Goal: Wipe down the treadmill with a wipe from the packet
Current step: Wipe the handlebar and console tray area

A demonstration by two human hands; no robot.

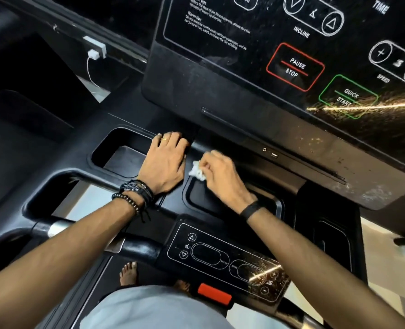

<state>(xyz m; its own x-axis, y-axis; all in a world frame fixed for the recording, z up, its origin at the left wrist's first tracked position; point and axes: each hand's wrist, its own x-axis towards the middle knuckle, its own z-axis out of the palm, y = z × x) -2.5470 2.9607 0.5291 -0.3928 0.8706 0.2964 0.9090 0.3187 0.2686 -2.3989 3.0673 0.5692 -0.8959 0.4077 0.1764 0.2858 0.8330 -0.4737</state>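
Closest to us, our pale grey shorts and a bare foot sit below the treadmill's small black handlebar control panel with its red safety clip. Our hands lie side by side, nearly touching: our left hand rests flat, fingers straight, on the ridge between the two recessed black plastic trays, we judge to brace us as we lean in. Our right hand pinches a small crumpled white wipe at the rim of the middle tray, bunched for pressure. The glossy black treadmill console above looks smeared and speckled near its lower right.
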